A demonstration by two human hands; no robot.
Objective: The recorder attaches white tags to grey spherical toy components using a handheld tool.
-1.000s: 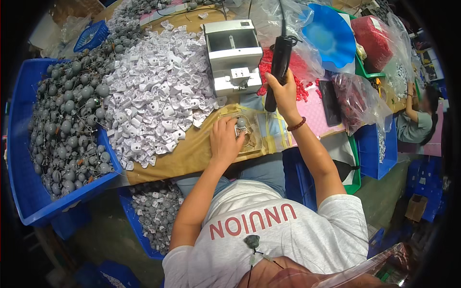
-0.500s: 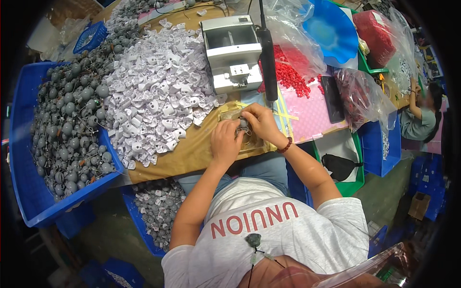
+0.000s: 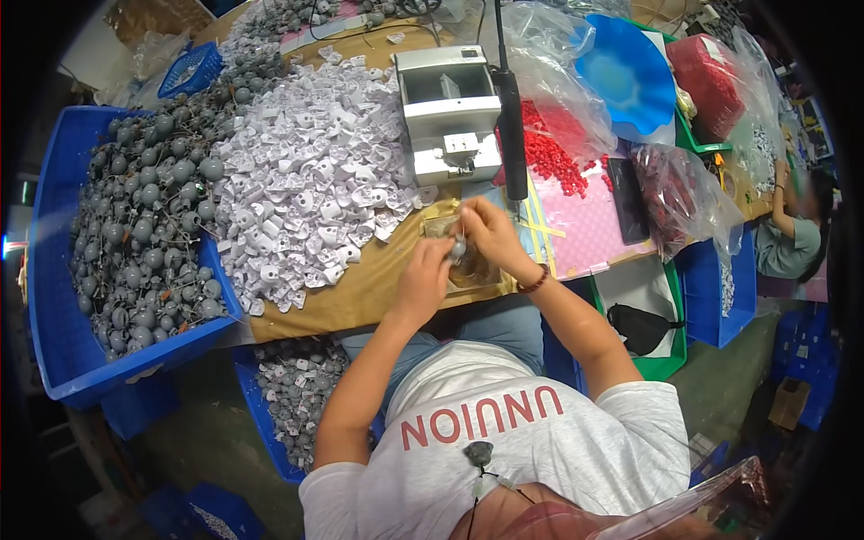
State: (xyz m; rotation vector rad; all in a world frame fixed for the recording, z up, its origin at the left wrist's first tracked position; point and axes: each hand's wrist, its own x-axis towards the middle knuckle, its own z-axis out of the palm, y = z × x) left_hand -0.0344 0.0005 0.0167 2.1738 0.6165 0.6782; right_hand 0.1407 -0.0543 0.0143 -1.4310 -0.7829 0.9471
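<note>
Blue crate (image 3: 56, 297): grey globe-shaped parts (image 3: 144, 261). Lower blue bin (image 3: 252, 396): grey and white pieces (image 3: 306, 396), partly hidden from me by the bench (image 3: 378, 279). Left hand (image 3: 423, 277), right hand (image 3: 493, 238): both pinching one small grey part (image 3: 459, 249) over the bench, detail blurred.

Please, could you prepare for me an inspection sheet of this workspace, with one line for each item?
Surface: tan cloth along the front, pink sheet to the right.
Job's things: one small grey part, its details blurred.
Clutter: heaped white parts, red pieces, a dark flat slab.
Hands: left hand and right hand meet at the small grey part; exact grip unclear.
Cables: black cord above the upright black tool.
Surroundings: blue bin of grey round parts at left; another person at far right.
</note>
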